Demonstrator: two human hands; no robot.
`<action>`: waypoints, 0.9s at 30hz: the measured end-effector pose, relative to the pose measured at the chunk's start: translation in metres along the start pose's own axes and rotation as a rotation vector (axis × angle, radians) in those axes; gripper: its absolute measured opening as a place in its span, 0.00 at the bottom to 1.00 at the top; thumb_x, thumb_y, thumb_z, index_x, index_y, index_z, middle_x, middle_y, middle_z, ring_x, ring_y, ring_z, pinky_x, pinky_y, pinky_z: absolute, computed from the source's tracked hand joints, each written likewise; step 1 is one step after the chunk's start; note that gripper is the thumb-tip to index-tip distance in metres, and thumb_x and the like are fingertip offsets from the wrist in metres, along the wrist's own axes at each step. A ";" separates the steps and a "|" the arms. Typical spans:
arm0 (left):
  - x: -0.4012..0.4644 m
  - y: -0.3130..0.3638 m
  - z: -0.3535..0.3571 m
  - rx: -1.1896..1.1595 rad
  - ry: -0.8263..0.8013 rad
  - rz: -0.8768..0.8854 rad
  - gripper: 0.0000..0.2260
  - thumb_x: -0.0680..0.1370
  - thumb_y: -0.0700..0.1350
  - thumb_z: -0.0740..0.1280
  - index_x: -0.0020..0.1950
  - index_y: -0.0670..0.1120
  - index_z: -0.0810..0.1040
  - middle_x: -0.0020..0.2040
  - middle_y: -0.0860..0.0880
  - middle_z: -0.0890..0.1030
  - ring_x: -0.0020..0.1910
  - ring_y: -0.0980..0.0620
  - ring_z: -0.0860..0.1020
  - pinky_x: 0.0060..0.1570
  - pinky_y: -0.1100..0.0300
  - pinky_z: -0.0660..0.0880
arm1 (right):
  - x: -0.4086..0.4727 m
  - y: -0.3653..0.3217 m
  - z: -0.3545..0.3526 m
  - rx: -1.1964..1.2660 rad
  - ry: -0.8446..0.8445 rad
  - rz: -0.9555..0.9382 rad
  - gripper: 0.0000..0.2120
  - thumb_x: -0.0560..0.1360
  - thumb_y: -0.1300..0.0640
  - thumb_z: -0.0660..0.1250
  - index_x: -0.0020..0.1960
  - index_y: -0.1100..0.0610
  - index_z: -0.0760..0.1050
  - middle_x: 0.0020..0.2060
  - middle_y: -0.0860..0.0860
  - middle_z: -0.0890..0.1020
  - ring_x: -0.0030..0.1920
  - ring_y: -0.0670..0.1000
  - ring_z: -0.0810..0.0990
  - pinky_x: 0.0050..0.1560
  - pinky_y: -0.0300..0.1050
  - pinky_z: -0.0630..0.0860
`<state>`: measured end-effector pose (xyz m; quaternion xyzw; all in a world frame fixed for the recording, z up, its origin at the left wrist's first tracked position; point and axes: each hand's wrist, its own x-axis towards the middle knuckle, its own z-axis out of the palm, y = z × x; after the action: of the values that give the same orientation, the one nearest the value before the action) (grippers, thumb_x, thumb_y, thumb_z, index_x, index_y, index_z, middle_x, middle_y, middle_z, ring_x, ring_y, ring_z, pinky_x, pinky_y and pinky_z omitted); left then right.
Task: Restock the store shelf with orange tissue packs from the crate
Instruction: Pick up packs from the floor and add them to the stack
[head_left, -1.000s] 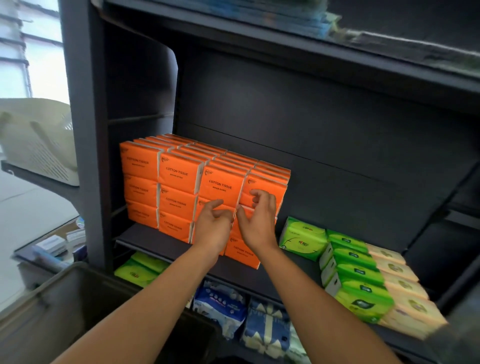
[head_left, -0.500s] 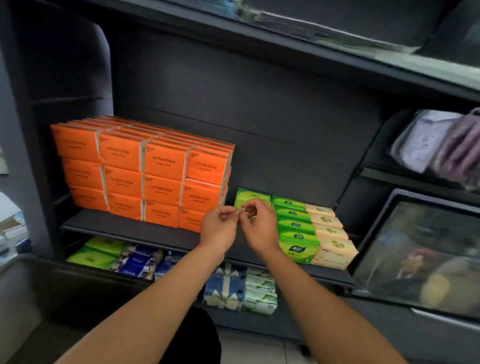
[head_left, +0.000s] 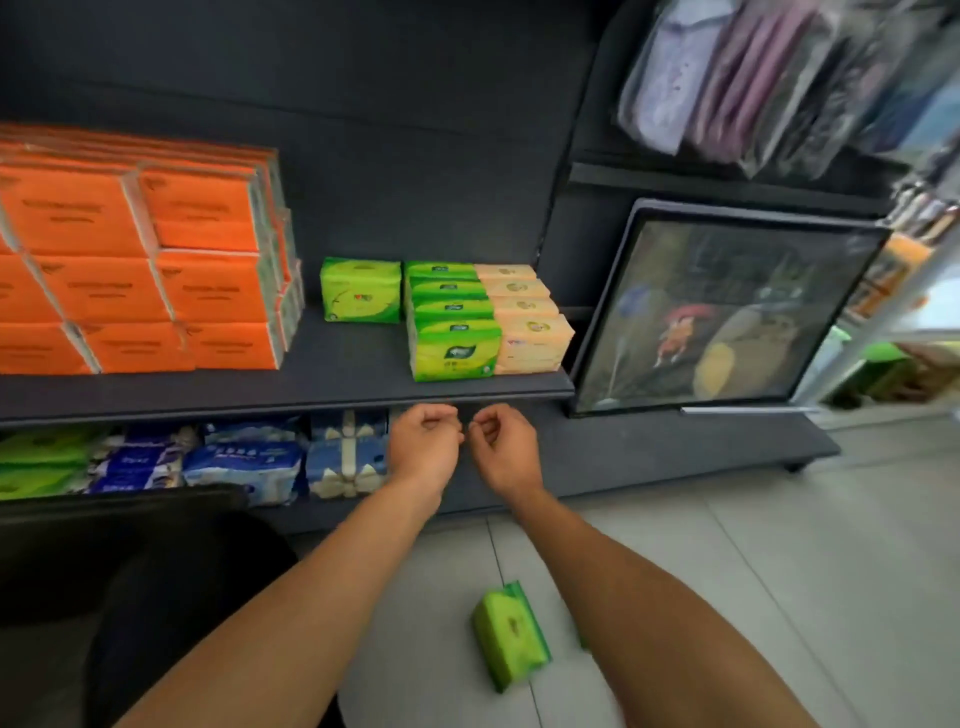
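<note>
single head cam, wide-angle, tilted forward and down at the dark shelf (head_left: 291, 387) from close range; both forearms enter from the bottom edge, floor (head_left: 727, 545) visible below.

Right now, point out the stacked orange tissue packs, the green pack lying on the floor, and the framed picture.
orange tissue packs (head_left: 208, 291): head view, front face of a middle pack.
green pack on the floor (head_left: 511, 631): head view, its top face.
framed picture (head_left: 722, 312): head view, centre of the glass.
</note>
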<state>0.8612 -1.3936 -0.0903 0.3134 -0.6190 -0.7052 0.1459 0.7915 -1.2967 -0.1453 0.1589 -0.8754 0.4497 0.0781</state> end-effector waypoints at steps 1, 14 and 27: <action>-0.006 -0.016 0.006 0.026 -0.010 -0.031 0.09 0.76 0.35 0.65 0.42 0.48 0.80 0.38 0.46 0.83 0.37 0.50 0.80 0.46 0.56 0.79 | -0.012 0.019 -0.004 -0.003 0.006 0.039 0.02 0.75 0.59 0.69 0.47 0.55 0.77 0.40 0.51 0.80 0.40 0.51 0.79 0.45 0.48 0.78; -0.068 -0.140 0.055 0.317 -0.299 -0.207 0.09 0.78 0.38 0.65 0.47 0.51 0.80 0.42 0.49 0.82 0.43 0.49 0.82 0.50 0.55 0.79 | -0.155 0.185 -0.044 -0.045 0.067 0.525 0.10 0.75 0.60 0.67 0.56 0.56 0.74 0.39 0.52 0.79 0.40 0.51 0.77 0.44 0.44 0.72; -0.092 -0.197 0.062 0.501 -0.488 -0.289 0.08 0.77 0.38 0.67 0.48 0.51 0.81 0.49 0.44 0.83 0.41 0.51 0.80 0.44 0.59 0.75 | -0.265 0.284 -0.060 -0.216 -0.137 0.938 0.17 0.74 0.58 0.69 0.62 0.62 0.77 0.58 0.61 0.76 0.58 0.60 0.77 0.61 0.46 0.71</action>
<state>0.9287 -1.2530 -0.2534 0.2460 -0.7384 -0.5990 -0.1881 0.9404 -1.0379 -0.4009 -0.2324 -0.8974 0.3317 -0.1750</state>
